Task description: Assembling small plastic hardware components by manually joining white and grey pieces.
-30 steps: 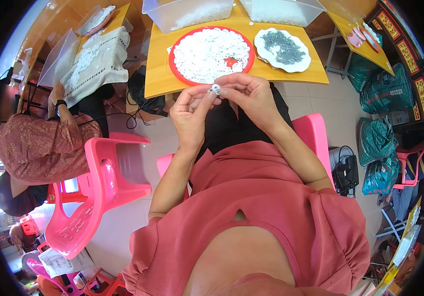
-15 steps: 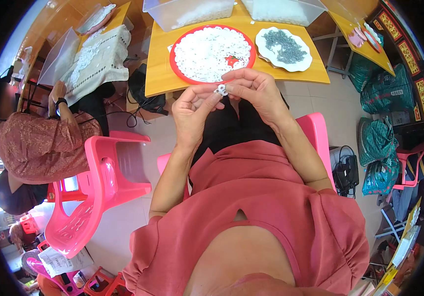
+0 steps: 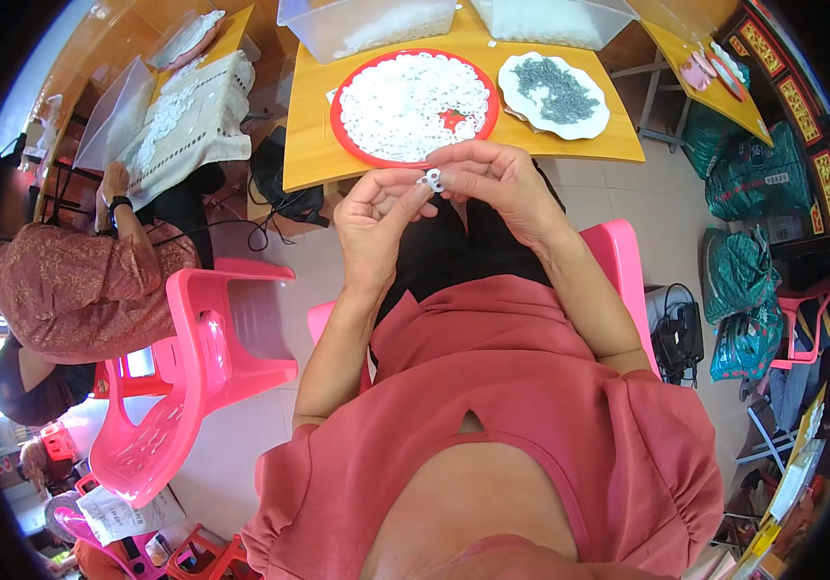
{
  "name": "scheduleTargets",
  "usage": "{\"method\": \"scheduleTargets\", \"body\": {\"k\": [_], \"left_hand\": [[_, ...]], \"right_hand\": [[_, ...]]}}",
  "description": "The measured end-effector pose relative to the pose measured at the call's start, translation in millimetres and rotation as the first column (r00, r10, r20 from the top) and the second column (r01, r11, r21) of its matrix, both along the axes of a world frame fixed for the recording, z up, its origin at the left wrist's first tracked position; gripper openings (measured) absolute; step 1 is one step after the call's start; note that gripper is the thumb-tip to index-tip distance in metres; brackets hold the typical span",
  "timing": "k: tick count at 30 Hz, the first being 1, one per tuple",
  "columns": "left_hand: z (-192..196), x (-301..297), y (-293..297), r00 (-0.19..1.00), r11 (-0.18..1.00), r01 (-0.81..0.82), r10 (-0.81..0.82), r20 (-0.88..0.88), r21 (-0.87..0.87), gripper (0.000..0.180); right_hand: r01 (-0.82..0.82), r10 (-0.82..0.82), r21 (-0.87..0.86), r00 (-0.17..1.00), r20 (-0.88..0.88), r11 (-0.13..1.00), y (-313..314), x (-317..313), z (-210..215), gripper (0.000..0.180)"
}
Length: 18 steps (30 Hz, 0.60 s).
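Observation:
Between both sets of fingertips is a small white plastic piece with round holes (image 3: 433, 180), held just off the table's near edge, above my lap. My left hand (image 3: 376, 215) pinches it from the left side. My right hand (image 3: 504, 188) grips its right side between thumb and forefinger. Right beyond my hands, a red-rimmed round tray (image 3: 341, 132) holds many white ring-like pieces, and its red patterned bottom shows at one spot. To the right of that tray, a white scalloped plate (image 3: 592, 124) carries a heap of small grey parts.
The yellow wooden table (image 3: 309, 145) also bears two clear plastic bins (image 3: 362, 29) at its far side. A pink plastic chair (image 3: 204, 333) stands to my left, near a seated person (image 3: 91, 285) at a cloth-covered table. Green bags (image 3: 739, 280) lie on the floor at right.
The small white piece has turned slightly between my fingertips. My right fingers have shifted a little to the left; both hands still grip it.

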<state>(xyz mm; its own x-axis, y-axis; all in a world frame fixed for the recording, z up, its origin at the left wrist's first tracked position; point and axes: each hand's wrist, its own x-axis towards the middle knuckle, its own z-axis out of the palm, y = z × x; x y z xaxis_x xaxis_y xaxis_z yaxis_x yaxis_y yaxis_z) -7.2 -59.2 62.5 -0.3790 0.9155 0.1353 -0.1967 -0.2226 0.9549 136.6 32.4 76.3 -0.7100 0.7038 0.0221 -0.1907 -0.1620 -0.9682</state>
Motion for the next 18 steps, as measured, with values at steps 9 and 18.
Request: {"method": "scheduleTargets", "body": {"k": [9,18], "left_hand": [[-1.3,2.1,0.6,0.999,0.999,-0.028,0.028,-0.024,0.031,0.013],[0.1,4.0,1.0,0.998,0.998,-0.046,0.048,-0.035,0.05,0.012]], "right_hand": [[0.113,-0.116,-0.024,0.983,-0.141,0.993,-7.7,-7.6,-7.1,0.019],[0.127,-0.128,-0.014,0.986,-0.103,0.992,-4.8,-7.2,-11.1,0.02]]}}
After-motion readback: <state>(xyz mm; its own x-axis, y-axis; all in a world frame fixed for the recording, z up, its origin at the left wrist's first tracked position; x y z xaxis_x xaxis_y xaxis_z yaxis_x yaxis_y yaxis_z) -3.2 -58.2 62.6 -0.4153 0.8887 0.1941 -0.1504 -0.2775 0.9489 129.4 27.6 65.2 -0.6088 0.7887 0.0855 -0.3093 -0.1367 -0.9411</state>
